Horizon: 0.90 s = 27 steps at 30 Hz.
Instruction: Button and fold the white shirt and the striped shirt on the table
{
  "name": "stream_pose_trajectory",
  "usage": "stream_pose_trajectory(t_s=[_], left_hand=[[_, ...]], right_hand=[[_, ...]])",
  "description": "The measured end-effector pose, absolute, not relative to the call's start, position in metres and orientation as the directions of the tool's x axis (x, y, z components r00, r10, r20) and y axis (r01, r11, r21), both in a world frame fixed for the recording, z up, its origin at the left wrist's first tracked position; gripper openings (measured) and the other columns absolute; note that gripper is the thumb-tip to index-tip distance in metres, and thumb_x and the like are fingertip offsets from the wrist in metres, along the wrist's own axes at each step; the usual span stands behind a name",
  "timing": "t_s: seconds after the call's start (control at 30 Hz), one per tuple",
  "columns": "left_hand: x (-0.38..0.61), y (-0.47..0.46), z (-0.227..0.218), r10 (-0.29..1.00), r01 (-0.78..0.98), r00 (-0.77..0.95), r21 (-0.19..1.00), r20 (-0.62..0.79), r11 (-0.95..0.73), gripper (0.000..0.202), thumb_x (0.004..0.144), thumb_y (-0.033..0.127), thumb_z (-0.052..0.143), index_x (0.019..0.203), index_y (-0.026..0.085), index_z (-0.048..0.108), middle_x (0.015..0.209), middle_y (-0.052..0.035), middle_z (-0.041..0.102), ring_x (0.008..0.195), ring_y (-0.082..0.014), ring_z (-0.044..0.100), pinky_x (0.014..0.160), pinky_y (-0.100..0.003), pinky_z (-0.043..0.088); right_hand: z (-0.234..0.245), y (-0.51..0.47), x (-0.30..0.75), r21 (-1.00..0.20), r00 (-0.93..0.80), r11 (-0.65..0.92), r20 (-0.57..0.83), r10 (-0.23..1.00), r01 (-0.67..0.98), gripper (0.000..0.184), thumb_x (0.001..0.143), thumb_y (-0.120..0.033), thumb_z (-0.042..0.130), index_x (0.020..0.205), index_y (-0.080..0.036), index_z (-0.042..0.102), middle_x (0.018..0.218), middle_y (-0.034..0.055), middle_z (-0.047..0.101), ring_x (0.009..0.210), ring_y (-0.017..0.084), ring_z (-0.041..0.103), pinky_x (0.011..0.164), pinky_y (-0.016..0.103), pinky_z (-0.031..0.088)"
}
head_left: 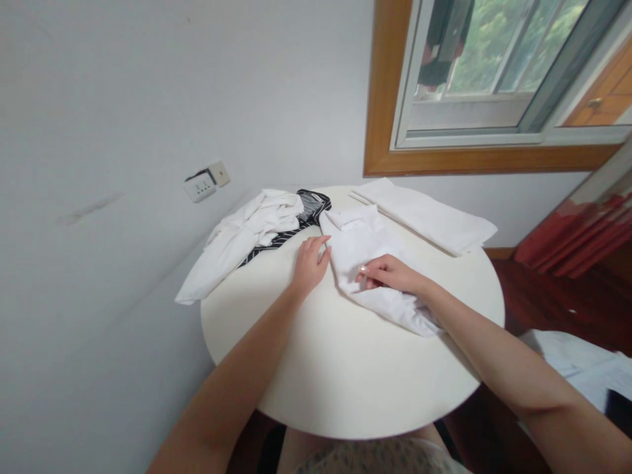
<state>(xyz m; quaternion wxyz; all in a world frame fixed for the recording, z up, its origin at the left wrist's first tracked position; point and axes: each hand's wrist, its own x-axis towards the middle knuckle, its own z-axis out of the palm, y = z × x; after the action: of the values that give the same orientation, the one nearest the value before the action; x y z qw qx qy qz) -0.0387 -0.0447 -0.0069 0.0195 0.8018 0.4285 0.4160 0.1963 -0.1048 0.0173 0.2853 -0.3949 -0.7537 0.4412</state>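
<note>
A white collared shirt (363, 253) lies partly folded in the middle of a round cream table (345, 368). My left hand (310, 263) rests flat at the shirt's left edge, fingers stretched out and touching the cloth. My right hand (388, 273) lies on top of the shirt, fingers curled and pinching a fold of the white fabric.
A crumpled white garment (241, 237) and a black-and-white striped garment (301, 217) lie at the table's far left, against the wall. A folded white cloth (427, 217) lies at the far right. A wall socket (202, 184), a wood-framed window (488, 85) and red fabric (582, 230) surround the table.
</note>
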Motion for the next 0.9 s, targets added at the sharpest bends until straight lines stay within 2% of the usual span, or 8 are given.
stream_pose_trajectory(t_s=[0.1, 0.2, 0.3, 0.47, 0.57, 0.63, 0.73, 0.9], left_hand=[[-0.039, -0.044, -0.013, 0.723, 0.679, 0.379, 0.358, 0.577, -0.641, 0.033, 0.093, 0.031, 0.044, 0.120, 0.018, 0.058, 0.125, -0.0107, 0.060, 0.119, -0.0218, 0.052, 0.106, -0.041, 0.039], [-0.039, -0.044, -0.021, 0.726, 0.679, 0.539, 0.289, 0.426, -0.674, 0.039, 0.093, 0.034, 0.043, 0.127, 0.017, 0.055, 0.138, -0.0111, 0.052, 0.129, -0.0212, 0.046, 0.111, -0.039, 0.034], [-0.036, -0.048, -0.024, 0.709, 0.684, 0.639, 0.201, 0.298, -0.701, 0.045, 0.095, 0.038, 0.038, 0.135, 0.020, 0.050, 0.145, -0.0084, 0.046, 0.135, -0.0196, 0.041, 0.114, -0.038, 0.031], [-0.022, -0.062, -0.014, 0.671, 0.677, 0.679, 0.100, 0.296, -0.729, 0.046, 0.096, 0.041, 0.036, 0.136, 0.022, 0.048, 0.143, -0.0060, 0.049, 0.132, -0.0184, 0.044, 0.112, -0.033, 0.032], [-0.004, -0.081, -0.001, 0.662, 0.690, 0.690, 0.009, 0.291, -0.723, 0.043, 0.094, 0.042, 0.043, 0.131, 0.021, 0.053, 0.135, -0.0095, 0.056, 0.122, -0.0230, 0.054, 0.102, -0.036, 0.042], [0.011, -0.102, 0.008, 0.683, 0.716, 0.685, -0.063, 0.254, -0.695, 0.041, 0.092, 0.041, 0.048, 0.123, 0.016, 0.057, 0.122, -0.0151, 0.064, 0.109, -0.0266, 0.062, 0.087, -0.037, 0.048], [0.035, -0.139, 0.014, 0.692, 0.723, 0.689, -0.137, 0.216, -0.677, 0.038, 0.091, 0.040, 0.051, 0.113, 0.011, 0.061, 0.099, -0.0183, 0.069, 0.085, -0.0266, 0.065, 0.068, -0.034, 0.046], [0.053, -0.176, 0.015, 0.619, 0.648, 0.760, -0.165, 0.199, -0.743, 0.040, 0.092, 0.034, 0.049, 0.117, 0.005, 0.058, 0.084, -0.0194, 0.067, 0.075, -0.0280, 0.064, 0.060, -0.036, 0.041]], right_hand=[[0.015, -0.092, 0.213, -0.850, -0.205, 0.302, 0.234, 0.950, 0.431, 0.047, 0.089, -0.053, 0.046, 0.101, -0.014, 0.069, 0.082, 0.0075, 0.071, 0.071, 0.016, 0.063, 0.069, 0.027, 0.049], [0.007, -0.075, 0.233, -0.631, 0.028, 0.192, 0.321, 0.947, 0.751, 0.040, 0.087, -0.040, 0.055, 0.114, -0.014, 0.065, 0.107, 0.0126, 0.068, 0.086, 0.019, 0.063, 0.081, 0.029, 0.047], [0.000, -0.068, 0.242, -0.392, 0.037, 0.067, 0.252, 0.967, 0.918, 0.045, 0.086, -0.042, 0.057, 0.116, -0.009, 0.062, 0.110, 0.0182, 0.065, 0.094, 0.023, 0.062, 0.086, 0.031, 0.044], [0.002, -0.070, 0.242, -0.142, -0.097, 0.116, 0.132, 0.987, 0.983, 0.048, 0.085, -0.058, 0.052, 0.088, -0.013, 0.068, 0.103, 0.0189, 0.067, 0.101, 0.029, 0.060, 0.088, 0.036, 0.042], [0.006, -0.069, 0.248, -0.119, -0.144, 0.155, 0.092, 0.985, 0.981, 0.043, 0.082, -0.052, 0.059, 0.097, -0.012, 0.066, 0.109, 0.0189, 0.066, 0.105, 0.029, 0.060, 0.089, 0.036, 0.042], [0.008, -0.068, 0.256, -0.141, -0.182, 0.189, 0.063, 0.981, 0.972, 0.040, 0.080, -0.042, 0.064, 0.108, -0.013, 0.064, 0.115, 0.0176, 0.065, 0.108, 0.028, 0.059, 0.091, 0.035, 0.042], [0.012, -0.070, 0.265, -0.188, -0.250, 0.253, 0.040, 0.967, 0.949, 0.042, 0.076, -0.024, 0.064, 0.117, -0.013, 0.060, 0.122, 0.0157, 0.063, 0.111, 0.026, 0.059, 0.094, 0.032, 0.042], [0.017, -0.078, 0.266, -0.314, -0.372, 0.375, 0.074, 0.925, 0.872, 0.053, 0.068, -0.007, 0.056, 0.122, -0.009, 0.057, 0.122, 0.0156, 0.063, 0.110, 0.025, 0.059, 0.096, 0.031, 0.042]])
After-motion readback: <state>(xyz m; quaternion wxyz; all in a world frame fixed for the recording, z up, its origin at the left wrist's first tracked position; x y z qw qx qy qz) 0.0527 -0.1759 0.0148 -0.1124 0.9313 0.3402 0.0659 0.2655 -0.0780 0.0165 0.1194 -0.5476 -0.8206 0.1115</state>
